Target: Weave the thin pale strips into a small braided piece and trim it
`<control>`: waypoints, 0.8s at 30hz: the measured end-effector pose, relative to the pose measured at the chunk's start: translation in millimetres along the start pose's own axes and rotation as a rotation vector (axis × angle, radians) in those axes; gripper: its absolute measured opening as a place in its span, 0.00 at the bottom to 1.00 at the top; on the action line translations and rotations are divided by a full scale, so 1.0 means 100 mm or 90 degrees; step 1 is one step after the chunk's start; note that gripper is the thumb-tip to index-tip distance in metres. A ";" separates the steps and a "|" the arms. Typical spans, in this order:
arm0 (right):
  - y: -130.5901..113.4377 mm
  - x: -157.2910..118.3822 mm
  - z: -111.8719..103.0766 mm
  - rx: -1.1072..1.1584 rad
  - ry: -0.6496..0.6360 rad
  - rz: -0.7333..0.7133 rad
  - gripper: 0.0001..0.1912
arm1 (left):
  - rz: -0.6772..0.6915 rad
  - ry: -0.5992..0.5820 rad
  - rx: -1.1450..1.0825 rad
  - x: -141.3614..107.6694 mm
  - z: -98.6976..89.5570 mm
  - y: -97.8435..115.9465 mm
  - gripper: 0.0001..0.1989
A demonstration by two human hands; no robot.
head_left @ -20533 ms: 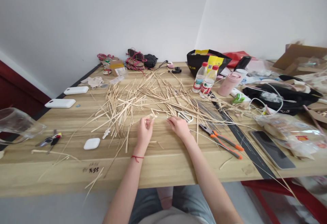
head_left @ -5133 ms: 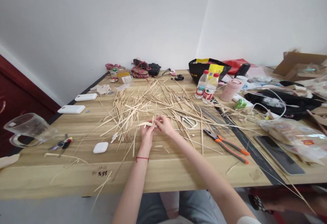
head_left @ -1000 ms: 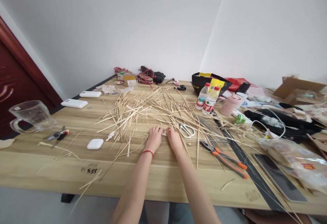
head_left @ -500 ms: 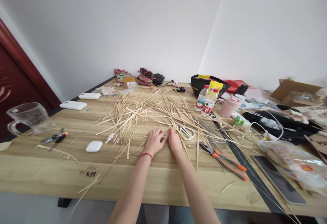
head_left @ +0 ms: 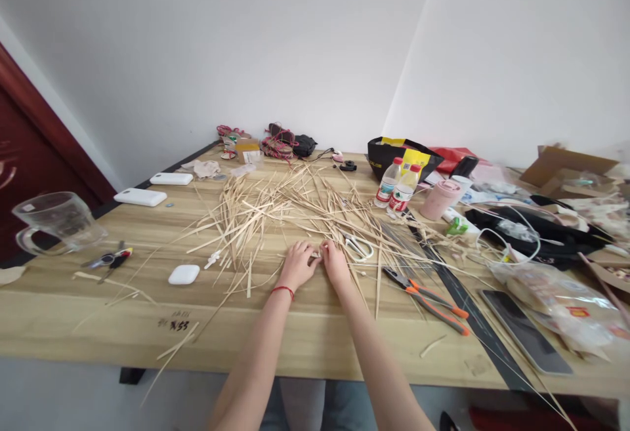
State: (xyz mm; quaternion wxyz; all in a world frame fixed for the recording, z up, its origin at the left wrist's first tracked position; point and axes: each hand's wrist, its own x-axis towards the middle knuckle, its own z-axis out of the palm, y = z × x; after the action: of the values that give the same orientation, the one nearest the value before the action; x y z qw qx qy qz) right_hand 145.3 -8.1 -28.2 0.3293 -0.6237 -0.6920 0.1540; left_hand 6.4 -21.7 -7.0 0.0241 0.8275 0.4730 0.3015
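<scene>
The left hand (head_left: 298, 266) and right hand (head_left: 335, 266) are close together over the worktop (head_left: 305, 339), fingertips at a small pale piece (head_left: 315, 256) between them; whether each grips it, I cannot tell. Dry flat strips (head_left: 260, 214) lie beyond, with scissors (head_left: 367, 257) and pliers (head_left: 411, 288) to the right.
</scene>
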 end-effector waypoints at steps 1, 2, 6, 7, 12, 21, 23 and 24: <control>0.00 0.00 0.00 0.001 0.003 -0.004 0.10 | 0.000 -0.005 0.000 0.00 0.00 0.00 0.06; 0.00 -0.01 0.00 0.005 0.005 -0.011 0.10 | -0.001 -0.009 0.000 0.00 -0.01 0.00 0.05; 0.02 -0.03 0.02 0.006 0.022 -0.039 0.10 | -0.002 -0.014 0.002 0.01 0.00 -0.01 0.05; 0.02 -0.03 0.02 0.001 0.029 -0.049 0.11 | -0.005 -0.015 0.004 0.01 0.01 -0.02 0.05; 0.03 -0.04 0.01 -0.021 0.079 -0.144 0.10 | -0.037 -0.004 0.037 0.01 0.05 -0.07 0.04; 0.01 -0.06 -0.01 -0.050 0.076 -0.201 0.07 | -0.057 0.020 0.046 0.00 0.07 -0.09 0.05; 0.01 -0.06 0.00 -0.042 0.070 -0.199 0.06 | -0.055 0.023 0.039 -0.01 0.06 -0.08 0.05; 0.02 -0.05 0.00 -0.036 0.066 -0.197 0.06 | -0.053 0.026 0.034 -0.01 0.05 -0.07 0.05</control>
State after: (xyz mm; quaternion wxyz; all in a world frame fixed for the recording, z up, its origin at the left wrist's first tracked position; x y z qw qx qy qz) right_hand 147.1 -12.8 -30.8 0.3666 -0.5256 -0.7661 0.0498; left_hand 2.8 -17.3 -13.8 0.0047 0.8011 0.5154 0.3043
